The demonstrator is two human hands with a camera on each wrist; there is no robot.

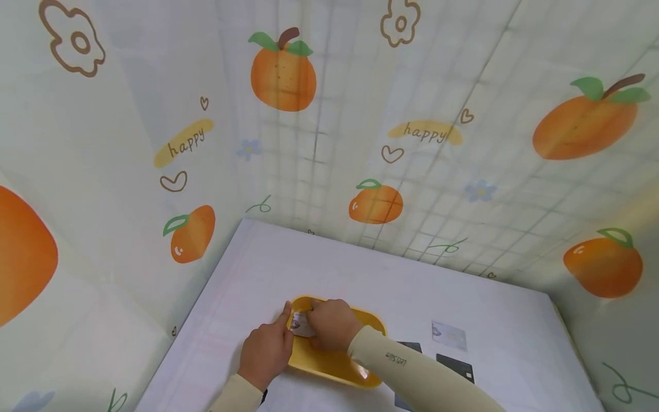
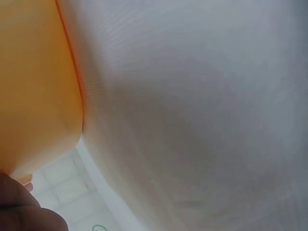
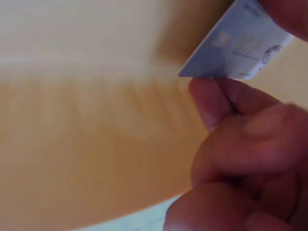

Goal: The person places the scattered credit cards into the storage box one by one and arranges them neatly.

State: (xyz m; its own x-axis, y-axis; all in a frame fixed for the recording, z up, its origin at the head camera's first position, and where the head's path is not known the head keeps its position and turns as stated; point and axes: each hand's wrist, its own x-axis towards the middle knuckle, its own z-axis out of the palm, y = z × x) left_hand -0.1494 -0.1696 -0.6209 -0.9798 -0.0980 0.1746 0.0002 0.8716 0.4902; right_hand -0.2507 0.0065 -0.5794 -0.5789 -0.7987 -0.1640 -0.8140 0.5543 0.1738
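white tbl: l hand gripping yellow tray, r hand pinching card inside.

Fruit-printed fabric hangs behind a white table

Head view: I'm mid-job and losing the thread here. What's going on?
A person's right hand pinches a pale printed card inside the yellow tray, near the tray's left end. The left hand is at that end, against the rim; its full grip is unclear. To the right of the tray, another pale card lies on the white table, near a dark flat piece partly hidden by the right sleeve.
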